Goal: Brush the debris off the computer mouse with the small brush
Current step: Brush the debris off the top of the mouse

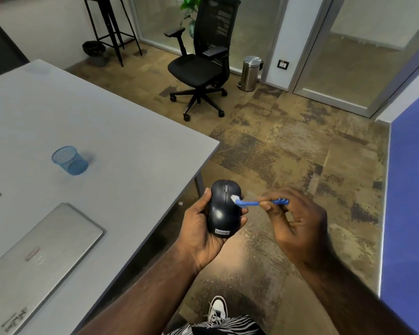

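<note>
Both hands work beside the desk (131, 131): left hand (201, 228) cradles a black mouse (224, 209) with fingers curled round it, right hand (298, 221) pinches a blue brush (254, 203), white bristles touching the mouse's right button.

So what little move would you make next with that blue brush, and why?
Probably a short sweep of the brush toward the mouse's right edge. Its white bristles already rest on the right button, the right hand pinches the handle, and the left hand cradles the mouse over the floor, so debris would drop clear.
</note>
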Demonstrator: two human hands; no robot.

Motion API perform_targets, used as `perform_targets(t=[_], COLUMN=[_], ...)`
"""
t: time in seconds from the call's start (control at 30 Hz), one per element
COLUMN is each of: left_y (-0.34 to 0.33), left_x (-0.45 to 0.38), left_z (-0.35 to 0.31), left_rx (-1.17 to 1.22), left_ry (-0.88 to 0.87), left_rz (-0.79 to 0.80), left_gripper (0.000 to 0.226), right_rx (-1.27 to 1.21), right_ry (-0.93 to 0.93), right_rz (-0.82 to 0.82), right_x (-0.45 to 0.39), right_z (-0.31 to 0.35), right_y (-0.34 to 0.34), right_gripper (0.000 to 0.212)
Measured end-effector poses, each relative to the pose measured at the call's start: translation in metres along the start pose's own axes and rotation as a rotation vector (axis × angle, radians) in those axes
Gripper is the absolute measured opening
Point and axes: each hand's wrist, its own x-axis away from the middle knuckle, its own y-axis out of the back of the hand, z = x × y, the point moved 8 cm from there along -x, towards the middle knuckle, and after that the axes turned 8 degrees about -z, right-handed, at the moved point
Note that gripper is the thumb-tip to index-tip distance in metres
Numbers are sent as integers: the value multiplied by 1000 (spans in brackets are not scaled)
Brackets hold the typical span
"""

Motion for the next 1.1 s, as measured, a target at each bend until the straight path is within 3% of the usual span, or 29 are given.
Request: perform_targets(t=[0.23, 0.5, 0.7, 0.83, 0.93, 1.1], left_y=[13, 38, 71, 93, 115, 171], left_x=[3, 16, 33, 47, 57, 73], left_z=[-18, -56, -90, -118, -144, -188], left_rx=[77, 192, 306, 280, 274, 269], left_ry=[-47, -171, -228, -218, -235, -283], left_rz=[-32, -88, -126, -131, -156, -233], left_gripper=[60, 53, 49, 54, 54, 53], right_rx=[-194, -81, -124, -24, -116, -451], right_ry=[57, 59, 118, 87, -70, -689], right_rz=[196, 42, 172, 129, 49, -60], right_x=[15, -29, -27, -38, -47, -35], right_z=[25, 16, 41, 47, 49, 37], right_y=[-42, -60, -111, -138, -155, -217], right_gripper=[18, 11, 13, 13, 17, 9])
